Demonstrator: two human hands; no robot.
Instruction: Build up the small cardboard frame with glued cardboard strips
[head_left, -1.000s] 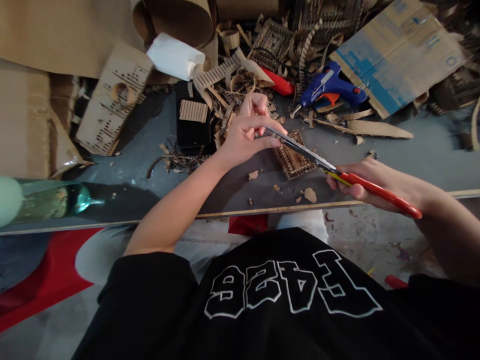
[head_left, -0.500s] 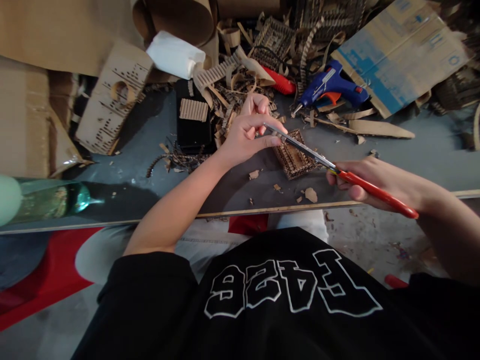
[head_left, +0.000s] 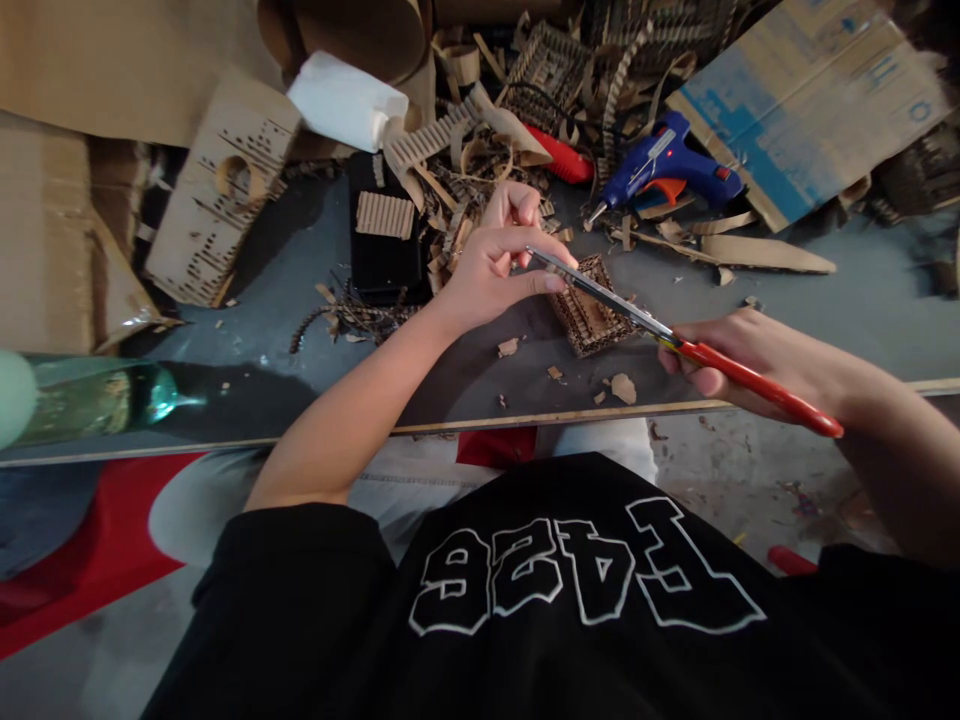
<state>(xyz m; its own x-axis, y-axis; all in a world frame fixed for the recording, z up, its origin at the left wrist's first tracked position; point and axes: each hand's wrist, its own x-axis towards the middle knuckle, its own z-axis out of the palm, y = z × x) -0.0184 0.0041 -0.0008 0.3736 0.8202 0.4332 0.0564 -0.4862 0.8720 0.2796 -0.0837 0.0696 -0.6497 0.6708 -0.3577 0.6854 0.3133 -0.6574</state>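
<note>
My right hand (head_left: 757, 360) grips the red handles of a pair of scissors (head_left: 660, 330), whose long blades point up and left. My left hand (head_left: 495, 265) pinches something thin at the blade tips; what it holds is too small to tell. Just below the blades a small woven cardboard piece (head_left: 589, 315) lies on the grey board (head_left: 300, 290).
A blue glue gun (head_left: 667, 170) and a red tool (head_left: 559, 158) lie behind, among cardboard strips and scraps. A black box (head_left: 382, 255) sits left of my left hand. A white bottle (head_left: 345, 100), perforated cardboard (head_left: 217, 200) and a green glass bottle (head_left: 97, 400) lie further left.
The scissors and both hands have barely shifted; the view has dropped slightly.
</note>
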